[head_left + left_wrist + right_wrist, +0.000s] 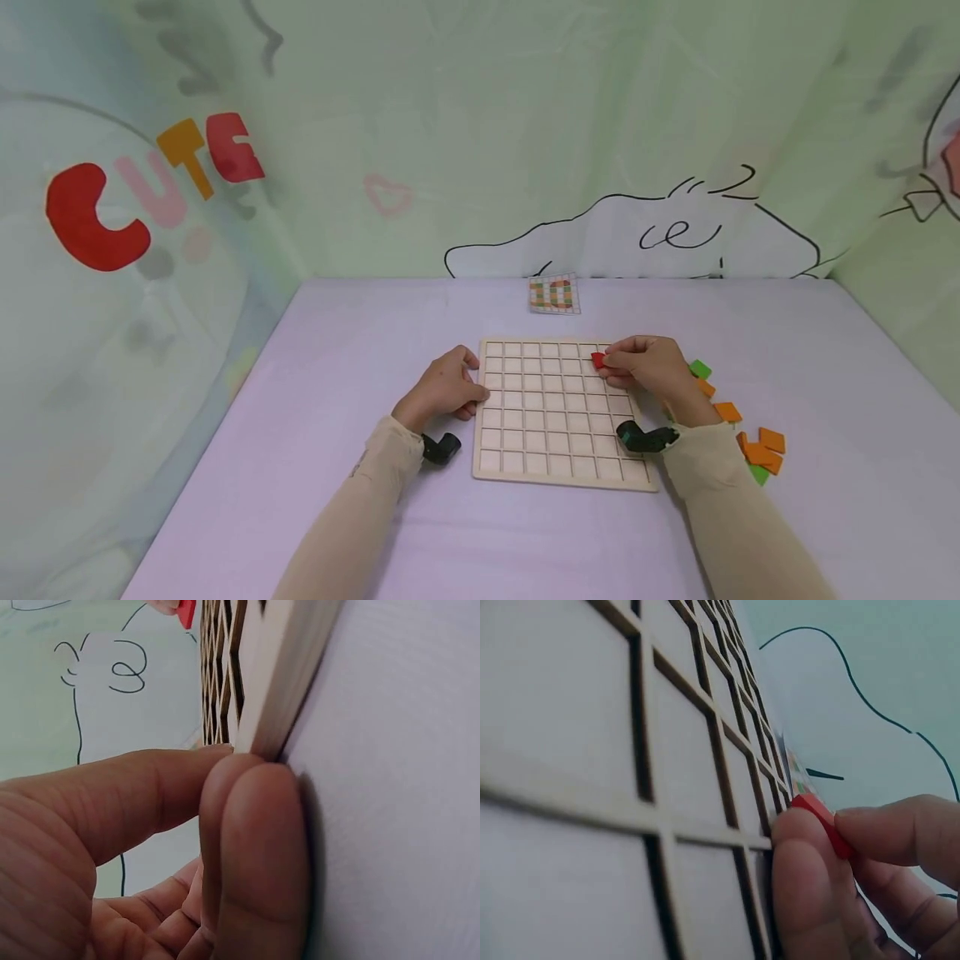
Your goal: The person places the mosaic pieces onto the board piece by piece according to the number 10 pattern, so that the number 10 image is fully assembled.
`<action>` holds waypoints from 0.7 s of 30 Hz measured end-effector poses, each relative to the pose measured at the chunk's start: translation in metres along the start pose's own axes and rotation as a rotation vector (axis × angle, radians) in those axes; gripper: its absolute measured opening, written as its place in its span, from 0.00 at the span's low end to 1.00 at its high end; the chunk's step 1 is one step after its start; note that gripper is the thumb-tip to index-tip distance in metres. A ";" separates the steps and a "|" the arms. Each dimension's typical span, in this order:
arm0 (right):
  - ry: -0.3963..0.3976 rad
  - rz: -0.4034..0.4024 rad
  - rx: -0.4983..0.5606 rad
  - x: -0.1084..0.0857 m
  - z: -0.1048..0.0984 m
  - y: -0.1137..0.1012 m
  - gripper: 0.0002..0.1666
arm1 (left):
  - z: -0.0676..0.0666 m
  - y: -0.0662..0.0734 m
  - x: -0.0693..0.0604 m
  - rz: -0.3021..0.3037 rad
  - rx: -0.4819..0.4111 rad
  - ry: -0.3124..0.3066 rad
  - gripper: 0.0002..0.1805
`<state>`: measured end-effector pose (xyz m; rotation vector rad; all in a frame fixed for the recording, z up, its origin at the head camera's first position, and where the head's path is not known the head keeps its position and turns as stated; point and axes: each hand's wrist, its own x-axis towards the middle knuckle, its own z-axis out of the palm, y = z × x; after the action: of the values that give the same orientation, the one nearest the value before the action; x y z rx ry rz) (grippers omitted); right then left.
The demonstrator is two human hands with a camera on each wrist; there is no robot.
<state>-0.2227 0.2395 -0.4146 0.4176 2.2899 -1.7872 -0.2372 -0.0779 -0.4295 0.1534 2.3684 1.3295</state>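
A pale wooden grid board (525, 400) lies flat on the table, its visible cells holding no tiles. The left hand (446, 385) is at the board's left edge; in the left wrist view the thumb and fingertips of that hand (187, 825) pinch the board's rim (277, 675). Over the far right cells, the right hand (651, 367) pinches a small red tile (597, 360) between thumb and fingers. The right wrist view shows the red tile (823, 825) held tilted by the right hand (855, 862), just above the grid.
Several orange tiles (772, 440) and green tiles (701, 369) lie loose to the right of the board, near the right forearm. A small patterned card (554, 294) lies behind the board. A printed cloth (375, 142) hangs behind the table.
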 end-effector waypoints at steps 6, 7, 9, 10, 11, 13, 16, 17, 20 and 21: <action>0.082 -0.008 -0.085 -0.002 0.009 0.001 0.20 | -0.001 0.000 -0.003 0.010 -0.043 0.002 0.24; 0.089 -0.014 -0.094 -0.002 0.010 0.001 0.19 | 0.000 0.000 -0.003 0.013 -0.048 0.000 0.24; 0.099 -0.026 -0.108 -0.004 0.011 0.002 0.18 | 0.000 -0.001 -0.003 0.020 -0.052 -0.004 0.24; 0.102 -0.032 -0.116 -0.005 0.011 0.002 0.18 | -0.001 -0.001 -0.003 0.023 -0.053 -0.006 0.24; 0.103 -0.041 -0.126 -0.006 0.012 0.002 0.18 | -0.001 -0.001 -0.003 0.026 -0.054 -0.007 0.24; 0.102 -0.054 -0.154 -0.007 0.012 0.002 0.18 | -0.001 -0.002 -0.002 0.026 -0.056 -0.009 0.24; 0.098 -0.074 -0.216 -0.007 0.014 0.002 0.17 | -0.001 -0.004 -0.001 0.024 -0.064 -0.011 0.24; 0.094 -0.080 -0.240 -0.008 0.014 0.002 0.16 | -0.001 -0.005 0.000 0.022 -0.067 -0.012 0.24; 0.088 -0.091 -0.285 -0.008 0.015 0.002 0.14 | 0.000 -0.007 0.001 0.020 -0.071 -0.012 0.24; 0.086 -0.092 -0.298 -0.008 0.015 0.002 0.14 | 0.000 -0.007 0.002 0.019 -0.070 -0.012 0.24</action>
<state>-0.2147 0.2249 -0.4175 0.3464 2.6202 -1.4558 -0.2377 -0.0808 -0.4359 0.1637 2.3127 1.4140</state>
